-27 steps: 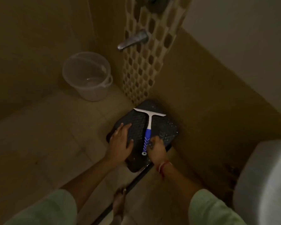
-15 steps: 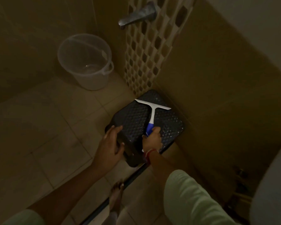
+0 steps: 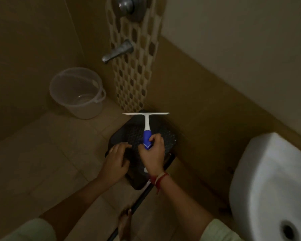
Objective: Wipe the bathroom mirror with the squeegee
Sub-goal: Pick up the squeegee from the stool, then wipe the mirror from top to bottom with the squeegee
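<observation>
The squeegee (image 3: 147,126) is held in the right hand (image 3: 153,153) over a black stool (image 3: 165,136) that stands on the tiled floor (image 3: 42,162), close to the wall. The blue grip of its handle is enclosed by the curled fingers (image 3: 156,139) and thumb of that hand, and a little of the grip's white end can be seen below the palm. The white neck runs away from the hand to the white blade, which lies level across the stool's far edge; whether the blade touches the stool cannot be told. A red thread (image 3: 159,179) is worn round the right wrist.

The left hand (image 3: 116,164) is laid on the stool's near left corner. Its fingers (image 3: 124,146) are loosely bent and rest on the textured top, with nothing held between them.

A translucent bucket (image 3: 76,94) is set on the floor in the far left corner, well apart from the stool. Above and between the two, a metal tap (image 3: 117,52) juts from a strip of mosaic tiles (image 3: 132,75) on the wall, and a round metal valve (image 3: 125,5) is fixed higher on the same strip. A white basin (image 3: 271,180) fills the lower right. A dark strip (image 3: 142,197) runs along the floor from the stool's near edge toward a bare foot (image 3: 125,221). Pale green sleeves (image 3: 30,230) are seen at the bottom corners.
</observation>
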Demonstrator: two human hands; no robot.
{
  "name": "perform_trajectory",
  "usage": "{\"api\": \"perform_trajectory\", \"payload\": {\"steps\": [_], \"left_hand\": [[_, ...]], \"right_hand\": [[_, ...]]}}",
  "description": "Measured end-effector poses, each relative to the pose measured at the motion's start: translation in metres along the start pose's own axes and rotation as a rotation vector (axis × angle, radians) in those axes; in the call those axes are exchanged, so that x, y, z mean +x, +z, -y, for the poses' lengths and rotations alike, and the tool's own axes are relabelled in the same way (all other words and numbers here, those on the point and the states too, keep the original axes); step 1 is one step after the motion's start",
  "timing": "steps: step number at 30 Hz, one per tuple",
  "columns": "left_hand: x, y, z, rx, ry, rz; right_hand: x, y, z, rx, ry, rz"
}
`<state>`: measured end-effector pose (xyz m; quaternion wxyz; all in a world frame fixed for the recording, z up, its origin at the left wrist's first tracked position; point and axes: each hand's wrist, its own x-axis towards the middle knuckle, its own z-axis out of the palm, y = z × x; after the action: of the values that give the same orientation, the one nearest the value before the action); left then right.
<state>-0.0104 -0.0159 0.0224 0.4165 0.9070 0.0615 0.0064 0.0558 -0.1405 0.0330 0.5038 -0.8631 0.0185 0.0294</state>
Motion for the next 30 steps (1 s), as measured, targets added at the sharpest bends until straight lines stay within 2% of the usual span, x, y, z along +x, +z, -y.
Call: {"api": "perform_trajectory", "payload": {"steps": [6,14,19,24,30], "left_hand": [[0.009,-0.028,-0.092,-0.007,0.253,-0.022],[0.004,-0.06,-0.294,-0.092,0.503,-0.217],[-0.029,-0.062,-0.406,-0.219,0.686,-0.219],[-0.048,-0.064,-0.493,-0.166,0.924,-0.317],[-0.03,-0.088,-0.567,-0.086,1.103,-0.453]], "right_hand": [[-0.034,-0.111,0.092,0.074,-0.433,-0.099],[-0.087,-0.28,0.165,0.061,-0.807,-0.347],[-0.128,-0.377,0.188,0.051,-0.944,-0.506],[-0.171,-0.469,0.217,-0.015,-1.04,-0.688],[-0.209,-0.573,0.278,-0.088,-1.079,-0.943]]}}
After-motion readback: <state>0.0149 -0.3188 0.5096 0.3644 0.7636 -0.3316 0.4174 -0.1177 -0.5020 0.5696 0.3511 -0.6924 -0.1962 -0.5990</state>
